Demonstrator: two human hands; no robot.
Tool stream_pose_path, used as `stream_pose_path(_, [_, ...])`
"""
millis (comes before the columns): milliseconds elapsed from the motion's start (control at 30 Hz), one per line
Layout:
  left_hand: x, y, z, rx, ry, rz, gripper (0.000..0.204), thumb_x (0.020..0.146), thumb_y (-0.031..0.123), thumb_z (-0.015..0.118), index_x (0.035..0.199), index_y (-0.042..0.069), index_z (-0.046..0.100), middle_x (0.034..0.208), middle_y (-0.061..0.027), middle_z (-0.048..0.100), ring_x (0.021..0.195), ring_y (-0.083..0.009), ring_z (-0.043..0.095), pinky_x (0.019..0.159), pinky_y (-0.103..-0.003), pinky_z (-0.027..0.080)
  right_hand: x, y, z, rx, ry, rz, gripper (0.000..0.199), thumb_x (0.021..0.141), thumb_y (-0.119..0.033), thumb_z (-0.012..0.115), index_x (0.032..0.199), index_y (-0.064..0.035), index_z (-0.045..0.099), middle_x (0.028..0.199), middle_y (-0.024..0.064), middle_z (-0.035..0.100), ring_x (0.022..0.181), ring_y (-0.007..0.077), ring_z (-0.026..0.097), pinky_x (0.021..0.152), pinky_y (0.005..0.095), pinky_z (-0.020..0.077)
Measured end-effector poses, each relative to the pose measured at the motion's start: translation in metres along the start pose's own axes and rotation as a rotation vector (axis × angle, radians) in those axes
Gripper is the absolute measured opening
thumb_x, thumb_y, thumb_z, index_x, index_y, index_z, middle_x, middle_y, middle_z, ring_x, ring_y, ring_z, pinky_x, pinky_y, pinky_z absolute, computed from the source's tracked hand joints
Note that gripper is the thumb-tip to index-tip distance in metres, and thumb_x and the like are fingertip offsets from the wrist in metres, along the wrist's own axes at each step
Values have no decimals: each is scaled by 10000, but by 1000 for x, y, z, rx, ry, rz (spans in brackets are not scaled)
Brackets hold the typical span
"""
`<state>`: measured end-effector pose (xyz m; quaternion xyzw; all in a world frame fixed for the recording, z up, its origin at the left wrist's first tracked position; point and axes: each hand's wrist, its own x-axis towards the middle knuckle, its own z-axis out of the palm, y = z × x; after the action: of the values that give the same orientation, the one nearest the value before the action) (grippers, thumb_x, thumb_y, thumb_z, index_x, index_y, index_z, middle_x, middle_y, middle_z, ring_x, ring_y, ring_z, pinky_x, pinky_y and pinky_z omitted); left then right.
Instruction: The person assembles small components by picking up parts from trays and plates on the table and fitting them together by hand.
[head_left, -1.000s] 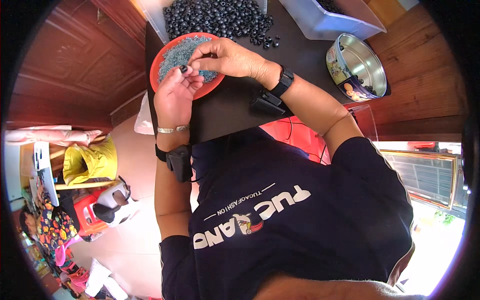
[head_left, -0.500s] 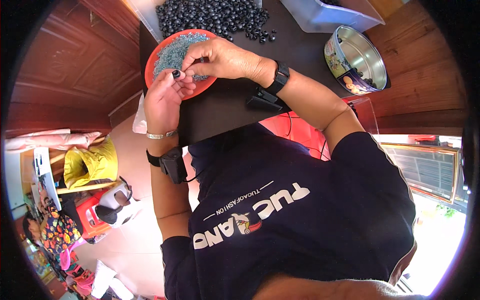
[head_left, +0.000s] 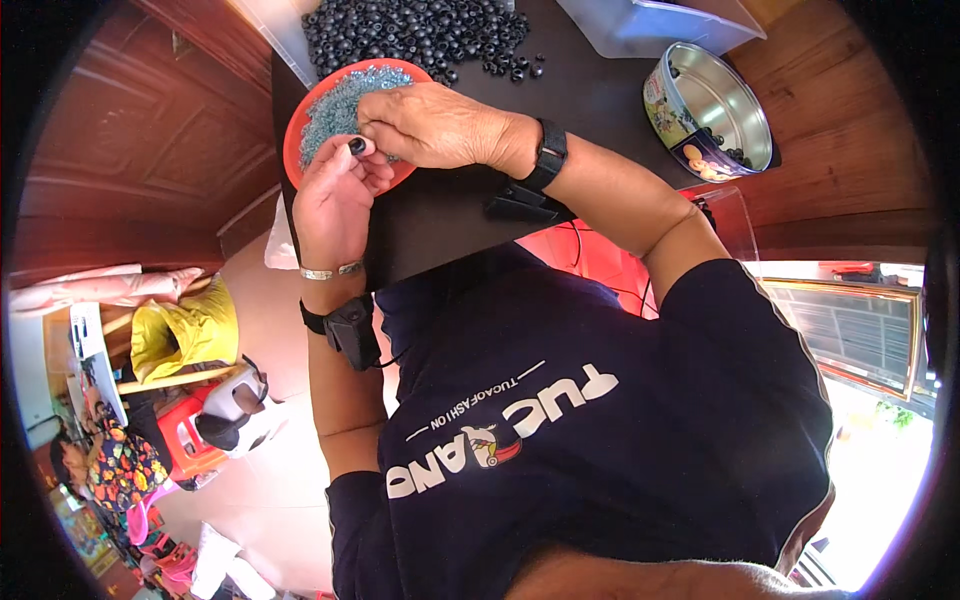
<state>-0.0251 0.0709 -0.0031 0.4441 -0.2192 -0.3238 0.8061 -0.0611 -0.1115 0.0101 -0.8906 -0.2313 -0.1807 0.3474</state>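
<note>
At the fingertips of my left hand (head_left: 338, 205) sits a small round black bead (head_left: 357, 146), pinched near the bowl's front edge. My right hand (head_left: 425, 125) is over the same bowl, its fingers bent down and closed toward the small beads; whatever lies between those fingertips is hidden. The orange-red bowl (head_left: 293, 150) holds many tiny clear blue-grey beads (head_left: 338, 108). Behind it, a heap of larger black beads (head_left: 410, 40) spreads over the dark table, and several loose ones lie at its right end.
A round printed tin (head_left: 672, 125) with a few black beads inside stands at the table's right. Translucent plastic bins (head_left: 640, 35) sit at the far side. The dark tabletop (head_left: 440, 215) ends just before my body. Wooden panels (head_left: 830, 120) rise on the right.
My right hand has shifted slightly left, and its fingers have curled down from beside the black bead. The left hand keeps its hold on the bead, almost in place.
</note>
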Motion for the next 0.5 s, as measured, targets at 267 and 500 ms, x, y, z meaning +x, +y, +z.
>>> stream_pose_path(267, [-1,2,-5,-100,35,8,207,905,201,480,962,23,569,879,-83,596,808,-179,555,752,-294,424,0,5,3,218,21,-17,132,895,-178,579,943,-60,614,834,70,628,813,223,622,727,326,485])
stream_pose_path(500, [-1,0,-6,-48,89,19,213,901,205,487,957,19,574,883,-86,602,801,-184,557,758,-300,427,0,2,2,157,45,6,97,844,-115,646,930,-72,633,826,57,643,769,183,629,691,291,496])
